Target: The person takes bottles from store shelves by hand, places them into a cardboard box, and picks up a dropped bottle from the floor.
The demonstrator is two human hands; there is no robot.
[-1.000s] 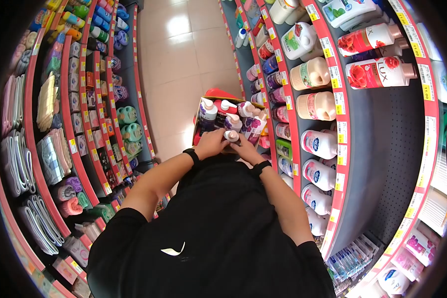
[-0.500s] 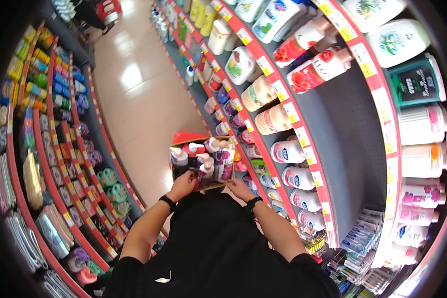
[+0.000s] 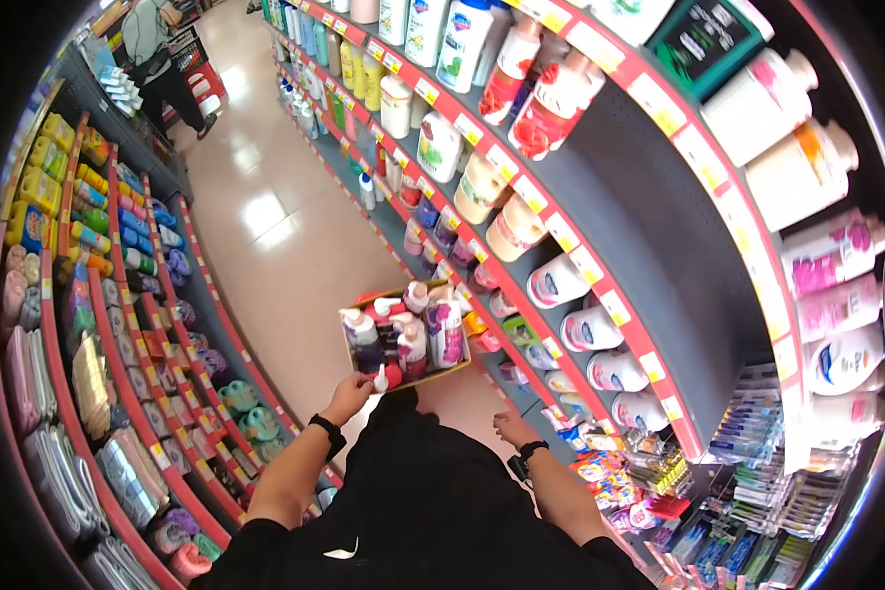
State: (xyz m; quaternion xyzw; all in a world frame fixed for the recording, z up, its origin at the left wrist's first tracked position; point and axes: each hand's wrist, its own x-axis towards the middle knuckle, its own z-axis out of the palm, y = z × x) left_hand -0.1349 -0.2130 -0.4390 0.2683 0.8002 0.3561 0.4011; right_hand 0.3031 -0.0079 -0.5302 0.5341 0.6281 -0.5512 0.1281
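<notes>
A cardboard box (image 3: 454,372) full of pump bottles is in front of me at the middle of the head view. Among them are a purple-and-white bottle (image 3: 446,332) and a red bottle with a white pump (image 3: 391,377). At the near left corner of the box, my left hand (image 3: 349,395) is closed on the edge, its fingertips close to that red bottle. My right hand (image 3: 514,430) is off the box, to its lower right. Its fingers are curled, and nothing shows in them.
Shelves with several lotion and shampoo bottles (image 3: 590,327) run along the right, with a bare grey shelf (image 3: 639,197) among them. Toothbrush packs (image 3: 757,423) hang lower right. Towels and packets (image 3: 93,383) fill the left shelves. Another person (image 3: 152,59) stands far up the aisle (image 3: 265,211).
My right hand has let go of the box's near right side and moved down and right. My left hand has shifted from inside the box to its near left corner. The view has turned slightly.
</notes>
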